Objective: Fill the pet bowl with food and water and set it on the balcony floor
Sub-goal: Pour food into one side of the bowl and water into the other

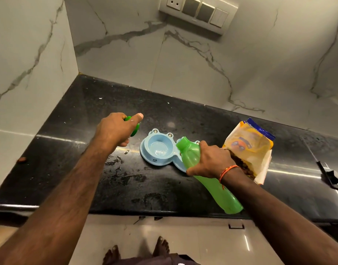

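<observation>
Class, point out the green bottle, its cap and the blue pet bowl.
green bottle (191, 157), head view, upper body below the neck.
cap (135, 129), head view, rim below the left thumb.
blue pet bowl (158, 148), head view, left compartment's floor.

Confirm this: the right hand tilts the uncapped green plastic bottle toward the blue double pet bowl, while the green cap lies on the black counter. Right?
Not quite. The green cap is held in the left hand, above the black counter, as the head view shows. The right hand does tilt the uncapped green plastic bottle toward the blue double pet bowl.

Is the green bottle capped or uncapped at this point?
Uncapped. The green bottle's threaded neck is bare, tilted toward the pet bowl, and the left hand holds the green cap.
</observation>
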